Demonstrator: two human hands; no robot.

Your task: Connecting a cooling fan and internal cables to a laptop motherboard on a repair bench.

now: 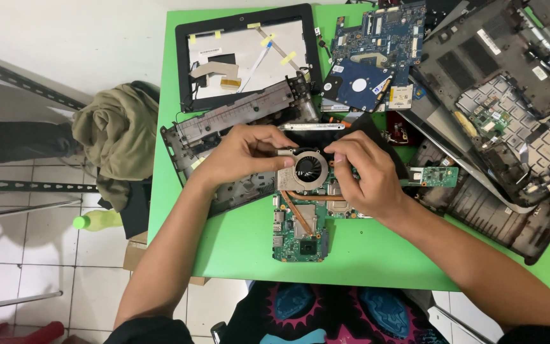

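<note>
You're working at a bright green table, lit evenly from above with soft shadows. To your left the floor is white tile with grey grout lines. A crumpled olive cloth is heaped just beside the table's left edge, and a pale green bottle lies on the tiles near it. Grey metal bars cross the floor farther left. A cardboard box pokes out from under the table's near-left corner.

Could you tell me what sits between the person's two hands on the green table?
In the head view, a cooling fan with its copper heat pipe sits between the left hand and right hand, on a green motherboard.
</note>
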